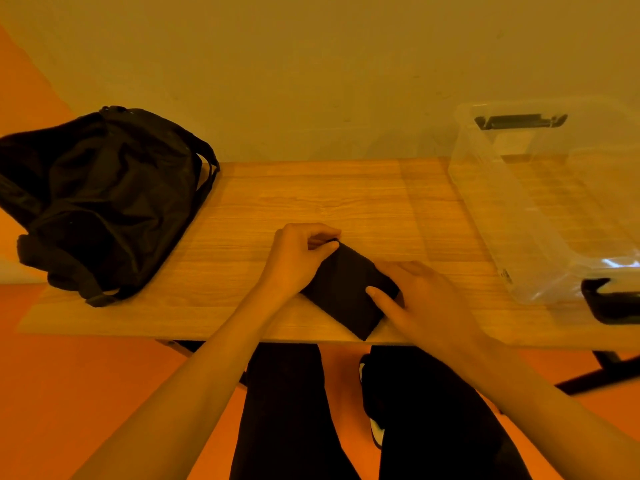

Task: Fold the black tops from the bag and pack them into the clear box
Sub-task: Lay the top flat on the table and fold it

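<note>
A black top [346, 292], folded into a small thick rectangle, lies near the front edge of the wooden table [311, 199]. My left hand [298, 254] pinches its far corner between thumb and fingers. My right hand [415, 292] lies on the top's right side, thumb pressed on the cloth and fingers curled over its edge. The black bag [104, 199] slumps on the table's left end. The clear box [547, 209] stands open at the right, and nothing shows inside it.
The box has black latch handles at its far end [519, 121] and near end [609, 303]. A plain wall runs behind the table. Below the table's front edge are my legs in dark trousers and the orange floor.
</note>
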Tool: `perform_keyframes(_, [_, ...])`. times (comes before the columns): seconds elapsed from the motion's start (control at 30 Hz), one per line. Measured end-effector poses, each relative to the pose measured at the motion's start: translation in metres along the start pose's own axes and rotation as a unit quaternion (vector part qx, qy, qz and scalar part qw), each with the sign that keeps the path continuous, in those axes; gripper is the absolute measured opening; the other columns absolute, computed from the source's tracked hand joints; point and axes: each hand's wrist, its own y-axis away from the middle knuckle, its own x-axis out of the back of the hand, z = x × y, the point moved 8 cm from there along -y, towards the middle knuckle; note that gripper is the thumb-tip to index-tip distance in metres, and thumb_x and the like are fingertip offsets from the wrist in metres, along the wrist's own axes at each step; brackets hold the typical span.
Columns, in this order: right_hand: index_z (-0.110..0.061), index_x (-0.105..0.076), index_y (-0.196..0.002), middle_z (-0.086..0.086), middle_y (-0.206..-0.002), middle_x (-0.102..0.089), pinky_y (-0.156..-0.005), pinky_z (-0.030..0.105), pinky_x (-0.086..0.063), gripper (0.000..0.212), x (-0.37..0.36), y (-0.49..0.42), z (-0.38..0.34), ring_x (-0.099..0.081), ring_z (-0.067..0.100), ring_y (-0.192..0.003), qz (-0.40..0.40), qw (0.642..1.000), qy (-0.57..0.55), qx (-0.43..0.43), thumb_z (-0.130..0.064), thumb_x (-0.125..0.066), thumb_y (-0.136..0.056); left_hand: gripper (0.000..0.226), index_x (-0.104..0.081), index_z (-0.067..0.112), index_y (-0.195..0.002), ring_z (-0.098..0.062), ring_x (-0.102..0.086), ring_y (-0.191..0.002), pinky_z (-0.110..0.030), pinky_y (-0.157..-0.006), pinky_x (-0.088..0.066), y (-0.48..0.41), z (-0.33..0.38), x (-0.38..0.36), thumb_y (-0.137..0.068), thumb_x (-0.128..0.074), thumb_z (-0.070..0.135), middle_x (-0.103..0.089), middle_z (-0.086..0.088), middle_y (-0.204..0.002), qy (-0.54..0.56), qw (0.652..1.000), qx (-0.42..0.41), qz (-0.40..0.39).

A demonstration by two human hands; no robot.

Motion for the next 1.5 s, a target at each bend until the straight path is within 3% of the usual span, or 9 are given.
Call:
perform_keyframes(0.27, [-0.024,-0.046,-0.148,-0.003,-0.141,-0.057,-0.100,0.027,-0.042,0.056,-0.003,0.010,0.003,-0.051,0.015,-0.128,0.012,1.000,-0.026,-0.010,-0.052,-0.047,-0.100,0.014,-0.077,0.025,-0.103,-0.002,-0.066,-0.092,-0.014,-0.077,-0.048,-0.002,-0.002,0.002,-0.089,-0.077,0.022,-0.072,0.015,-0.099,0.009,1.000,0.029,0.004])
perform_keyframes(0.43, [-0.022,-0.043,-0.151,-0.002,-0.147,-0.053,-0.105,0.029,-0.041,0.061,-0.012,0.011,0.002,-0.049,0.015,-0.133,-0.008,1.000,-0.011,-0.001,-0.055,-0.042,-0.100,0.016,-0.073,0.036,-0.087,-0.009,-0.068,-0.094,-0.024,-0.083,-0.051,-0.007,-0.006,-0.007,-0.088,-0.078,0.021,-0.073,0.013,-0.095,0.029,0.998,0.039,-0.034])
perform_keyframes(0.53, [-0.023,-0.043,-0.151,-0.001,-0.148,-0.052,-0.108,0.031,-0.038,0.068,-0.006,0.014,0.004,-0.047,0.017,-0.135,0.022,0.999,-0.026,-0.004,-0.063,-0.034,-0.097,0.008,-0.076,0.029,-0.098,-0.009,-0.068,-0.100,-0.025,-0.088,-0.054,-0.005,-0.003,0.000,-0.095,-0.070,0.024,-0.074,0.010,-0.101,0.080,0.995,0.058,-0.026])
perform_keyframes(0.7, [-0.035,-0.014,-0.160,-0.002,-0.167,-0.006,-0.123,0.035,-0.006,0.073,-0.017,0.019,-0.019,-0.001,0.015,-0.154,0.001,0.987,0.063,0.146,-0.071,-0.020,-0.098,0.015,-0.073,0.026,-0.106,0.001,-0.064,-0.093,-0.017,-0.079,-0.048,0.018,-0.009,0.048,-0.100,-0.061,0.031,-0.071,0.015,-0.103,0.017,0.995,0.069,0.077])
perform_keyframes(0.8, [-0.037,-0.020,-0.159,0.006,-0.167,-0.014,-0.122,0.036,0.003,0.071,-0.034,0.026,-0.028,-0.005,0.022,-0.154,-0.019,0.974,0.126,0.186,-0.073,-0.021,-0.099,0.019,-0.071,0.029,-0.115,0.006,-0.059,-0.102,-0.014,-0.087,-0.049,0.045,-0.008,0.050,-0.098,-0.063,0.034,-0.066,0.019,-0.111,-0.037,0.998,0.032,0.042])
perform_keyframes(1.03, [-0.032,-0.029,-0.158,0.009,-0.165,-0.025,-0.122,0.048,-0.021,0.071,-0.038,0.034,-0.021,-0.019,0.028,-0.153,0.003,0.983,0.129,0.130,-0.073,-0.024,-0.099,0.064,-0.037,0.023,-0.156,-0.011,-0.012,-0.156,-0.035,-0.127,-0.011,0.106,0.013,-0.002,-0.105,-0.025,0.060,-0.023,0.003,-0.167,-0.289,0.928,-0.222,-0.077])
perform_keyframes(1.13, [-0.031,-0.031,-0.157,0.009,-0.165,-0.025,-0.120,0.052,-0.027,0.071,-0.039,0.036,-0.017,-0.020,0.029,-0.153,0.018,0.986,0.133,0.093,-0.072,-0.023,-0.099,0.072,-0.020,0.023,-0.161,-0.009,0.008,-0.156,-0.039,-0.128,-0.003,0.104,0.005,-0.017,-0.103,-0.004,0.063,-0.003,0.003,-0.170,-0.340,0.906,-0.208,-0.140])
perform_keyframes(1.3, [-0.030,-0.032,-0.157,0.010,-0.164,-0.027,-0.121,0.052,-0.022,0.072,-0.035,0.030,-0.005,-0.021,0.030,-0.152,0.055,0.989,0.135,0.024,-0.071,-0.019,-0.099,0.071,0.000,0.030,-0.162,-0.005,0.027,-0.151,-0.032,-0.125,0.012,0.076,0.009,-0.030,-0.099,-0.002,0.064,0.019,0.010,-0.167,-0.363,0.896,-0.182,-0.178])
perform_keyframes(1.5, [-0.029,-0.033,-0.156,0.014,-0.163,-0.027,-0.119,0.057,-0.025,0.078,-0.020,-0.007,0.028,-0.025,0.035,-0.150,0.066,0.987,0.135,-0.061,-0.073,-0.020,-0.094,0.072,0.009,0.037,-0.160,-0.009,0.029,-0.150,-0.036,-0.126,0.010,0.021,0.013,-0.043,-0.095,0.001,0.068,0.024,0.008,-0.166,-0.348,0.910,-0.144,-0.174])
